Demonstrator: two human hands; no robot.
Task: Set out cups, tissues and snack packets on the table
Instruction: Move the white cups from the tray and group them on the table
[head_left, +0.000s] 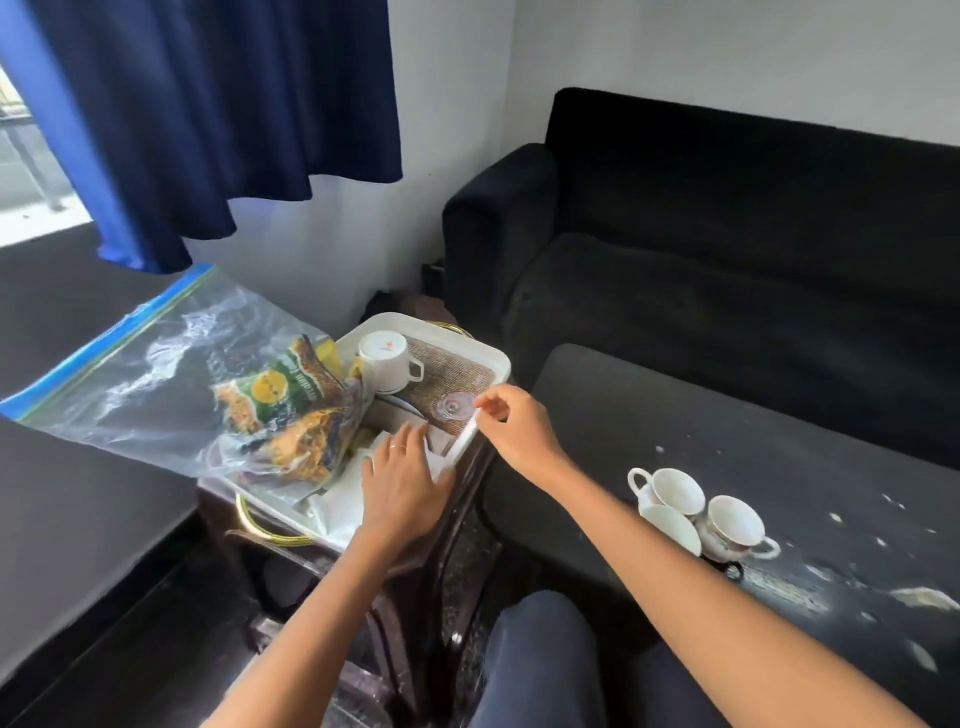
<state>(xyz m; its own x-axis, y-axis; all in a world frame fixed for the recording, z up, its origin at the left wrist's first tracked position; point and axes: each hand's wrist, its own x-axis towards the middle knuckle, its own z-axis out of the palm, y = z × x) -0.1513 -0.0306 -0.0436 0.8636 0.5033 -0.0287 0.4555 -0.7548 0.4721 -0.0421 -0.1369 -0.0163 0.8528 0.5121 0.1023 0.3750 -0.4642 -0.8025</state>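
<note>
A white tray (496, 361) sits on a small dark stand. It holds an upturned white cup (387, 361), an upturned clear glass (456, 404), white tissues (348, 493) and a clear zip bag with green and yellow snack packets (283, 410). My left hand (402, 486) lies flat with straight fingers on the tissues at the tray's near end. At the tray's right rim, my right hand (511, 423) pinches the edge beside the glass. On the dark table (727, 431) to the right stand two white cups (672, 491) (732, 525) and a saucer (670, 530).
A black sofa (727, 218) runs behind the table. Blue curtains (208, 119) hang at the upper left. White crumbs and scraps dot the table's right part. A gold ring handle (260, 525) sticks out from the stand's front. My knee (545, 660) is at the bottom.
</note>
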